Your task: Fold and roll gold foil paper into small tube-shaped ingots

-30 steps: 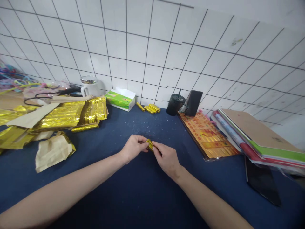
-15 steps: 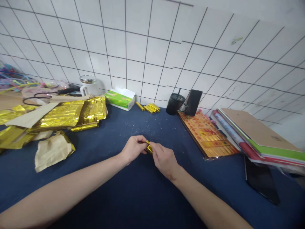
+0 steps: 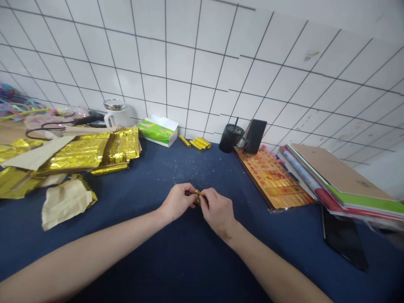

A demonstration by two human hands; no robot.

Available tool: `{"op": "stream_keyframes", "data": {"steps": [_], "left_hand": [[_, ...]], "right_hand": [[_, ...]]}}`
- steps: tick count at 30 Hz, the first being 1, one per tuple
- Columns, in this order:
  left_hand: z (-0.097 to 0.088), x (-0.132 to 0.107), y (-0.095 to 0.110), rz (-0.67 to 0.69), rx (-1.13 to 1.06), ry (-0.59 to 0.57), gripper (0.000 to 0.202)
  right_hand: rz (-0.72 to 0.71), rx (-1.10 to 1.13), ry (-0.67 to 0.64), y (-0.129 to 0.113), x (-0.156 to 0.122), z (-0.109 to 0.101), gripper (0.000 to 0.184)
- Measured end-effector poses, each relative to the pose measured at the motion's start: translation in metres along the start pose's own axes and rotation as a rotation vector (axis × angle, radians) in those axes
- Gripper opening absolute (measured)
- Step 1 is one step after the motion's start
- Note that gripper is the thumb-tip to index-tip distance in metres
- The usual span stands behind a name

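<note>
A small piece of gold foil paper (image 3: pixel 198 198) is pinched between my two hands above the dark blue tabletop (image 3: pixel 151 252). My left hand (image 3: pixel 178 202) grips its left side with thumb and fingers closed. On the other side my right hand (image 3: pixel 217 210) is closed on it too, covering much of it, so its full shape is hidden. Farther back lie several rolled gold foil tubes (image 3: pixel 200 144), with one single tube (image 3: pixel 184 141) beside them.
At left, gold foil sheets (image 3: pixel 75 153) are piled near a crumpled paper piece (image 3: pixel 66 202). A tissue pack (image 3: pixel 158 131), white mug (image 3: pixel 115 115), black cup (image 3: pixel 231 138) and phone (image 3: pixel 255 135) stand along the wall. Orange-gold packets (image 3: pixel 274 181) and stacked notebooks (image 3: pixel 344 172) lie right.
My hands have dropped slightly, and the right one has turned a little around the gold foil. Less of the foil shows between the fingers now. The view has shifted slightly.
</note>
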State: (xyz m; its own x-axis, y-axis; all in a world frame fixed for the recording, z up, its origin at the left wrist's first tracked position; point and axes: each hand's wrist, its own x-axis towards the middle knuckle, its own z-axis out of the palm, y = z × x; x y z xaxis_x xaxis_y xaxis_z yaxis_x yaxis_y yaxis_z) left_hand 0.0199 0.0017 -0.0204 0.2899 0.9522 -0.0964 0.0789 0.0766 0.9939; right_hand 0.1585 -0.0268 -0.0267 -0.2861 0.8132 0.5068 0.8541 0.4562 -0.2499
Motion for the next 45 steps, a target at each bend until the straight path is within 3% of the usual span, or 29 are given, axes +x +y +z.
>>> {"op": "stream_keyframes", "data": {"steps": [5, 11, 17, 27, 36, 45], "left_hand": [[-0.003, 0.000, 0.007, -0.036, -0.033, -0.032, 0.007], [-0.016, 0.003, 0.018, -0.128, -0.083, -0.275, 0.002], [-0.017, 0.005, 0.014, -0.123, 0.008, -0.313, 0.006], [-0.010, 0.000, 0.013, -0.122, -0.056, -0.343, 0.006], [-0.003, -0.005, 0.010, -0.082, -0.028, -0.233, 0.011], [-0.004, -0.003, 0.010, -0.084, -0.037, -0.207, 0.008]], "right_hand": [[0.002, 0.179, -0.026, -0.003, 0.001, -0.007, 0.018], [0.274, 0.762, -0.124, 0.007, 0.007, -0.008, 0.018], [0.480, 1.105, -0.216, 0.012, 0.011, -0.002, 0.009], [0.429, 1.206, -0.247, 0.013, 0.014, -0.009, 0.009], [0.491, 1.154, -0.190, 0.009, 0.012, -0.006, 0.009], [0.511, 1.097, -0.217, 0.011, 0.010, -0.003, 0.011]]}}
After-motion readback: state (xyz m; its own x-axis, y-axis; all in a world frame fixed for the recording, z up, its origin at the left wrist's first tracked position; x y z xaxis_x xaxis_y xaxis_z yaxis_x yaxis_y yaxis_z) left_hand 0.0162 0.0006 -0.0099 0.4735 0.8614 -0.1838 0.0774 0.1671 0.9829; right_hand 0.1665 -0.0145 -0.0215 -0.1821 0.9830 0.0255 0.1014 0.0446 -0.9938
